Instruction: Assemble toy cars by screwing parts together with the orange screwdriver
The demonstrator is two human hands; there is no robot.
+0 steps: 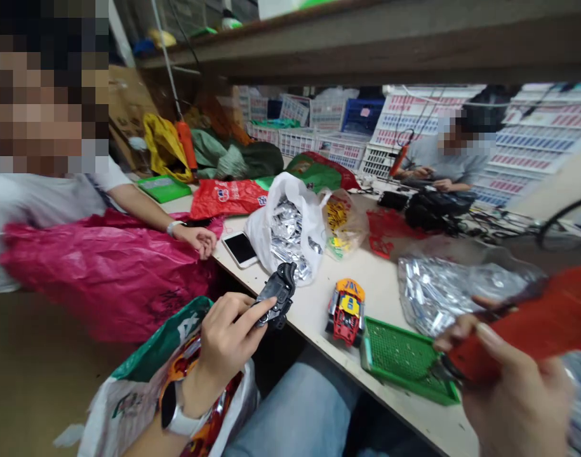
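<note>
In my left hand (233,327), pinched between thumb and fingers, is a black plastic toy car chassis (277,297), raised over the bench's front edge. My right hand (514,387) is wrapped round a red-orange electric screwdriver (538,327), blurred by motion. Its tip hangs above the right end of a green plastic basket (399,376), which has small bits at the bottom. A yellow, orange and red toy car (348,310) stands upright on the bench just left of the basket, touching neither hand.
A white bag (259,225) of silvery parts, a phone (241,249) and a clear bag (345,222) of yellow pieces lie behind. Another silvery bag (437,292) sits right. Below left is a sack (113,406) of orange shells. A co-worker's hand (197,238) rests near the phone.
</note>
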